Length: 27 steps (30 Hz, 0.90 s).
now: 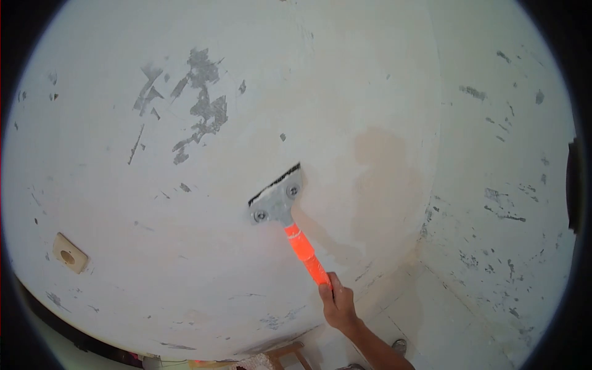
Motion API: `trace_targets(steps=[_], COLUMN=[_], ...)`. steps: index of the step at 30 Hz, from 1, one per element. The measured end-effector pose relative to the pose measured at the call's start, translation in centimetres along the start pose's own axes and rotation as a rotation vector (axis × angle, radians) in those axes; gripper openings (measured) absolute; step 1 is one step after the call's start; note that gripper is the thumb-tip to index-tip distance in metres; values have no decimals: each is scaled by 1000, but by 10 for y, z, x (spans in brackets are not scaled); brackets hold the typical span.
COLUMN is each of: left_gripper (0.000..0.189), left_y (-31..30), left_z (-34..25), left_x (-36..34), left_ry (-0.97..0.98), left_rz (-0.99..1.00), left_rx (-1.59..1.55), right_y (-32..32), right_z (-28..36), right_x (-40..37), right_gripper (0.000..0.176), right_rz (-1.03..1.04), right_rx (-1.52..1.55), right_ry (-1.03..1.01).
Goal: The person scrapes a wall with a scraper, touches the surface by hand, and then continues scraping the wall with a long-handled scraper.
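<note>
My right hand (340, 303) is wrapped round the lower end of the orange handle of a wall scraper (276, 201). The scraper's wide grey metal head, fixed with two screws, points up and to the left. Its dark blade edge lies at the surface of the white wall (246, 135). Grey patches (206, 92) show where the white coat is gone, most of them above and to the left of the blade. My left hand is out of view.
A beige wall socket (70, 253) sits at the lower left. To the right, a second scuffed wall (499, 185) meets this one at a corner. A wooden stool (288, 354) stands at the bottom, near a shoe (400, 346) on the pale floor (394, 320).
</note>
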State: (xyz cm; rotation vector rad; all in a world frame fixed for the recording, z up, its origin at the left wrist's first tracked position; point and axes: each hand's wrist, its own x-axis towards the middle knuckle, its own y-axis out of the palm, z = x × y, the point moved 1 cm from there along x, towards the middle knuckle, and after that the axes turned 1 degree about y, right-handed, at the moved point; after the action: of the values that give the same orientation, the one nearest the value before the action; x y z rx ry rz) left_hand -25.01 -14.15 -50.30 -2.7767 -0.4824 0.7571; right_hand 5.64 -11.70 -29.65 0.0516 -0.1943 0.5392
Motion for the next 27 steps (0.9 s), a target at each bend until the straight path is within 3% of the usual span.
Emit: trace_targets(steps=[4, 7, 11, 17, 19, 27], left_gripper=[45, 45, 43, 42, 40, 40], left_y=[-5, 0, 6, -1, -5, -3], left_z=[-56, -41, -34, -50, -70, -56], left_x=[-9, -6, -4, 0, -1, 1], left_ry=[42, -9, 64, 53, 18, 2], left_rz=[23, 29, -4, -22, -30, -57], left_rx=[-3, 19, -40, -1, -39, -23], right_y=[-2, 5, -1, -13, -9, -10], right_z=[-11, -25, -14, -15, -23, -3], right_x=[0, -14, -2, -1, -9, -2], right_gripper=[32, 31, 31, 32, 31, 33], right_rz=[17, -37, -46, -17, -27, -27], right_rx=[50, 103, 89, -6, -63, -33], right_ry=[21, 5, -3, 5, -87, -61])
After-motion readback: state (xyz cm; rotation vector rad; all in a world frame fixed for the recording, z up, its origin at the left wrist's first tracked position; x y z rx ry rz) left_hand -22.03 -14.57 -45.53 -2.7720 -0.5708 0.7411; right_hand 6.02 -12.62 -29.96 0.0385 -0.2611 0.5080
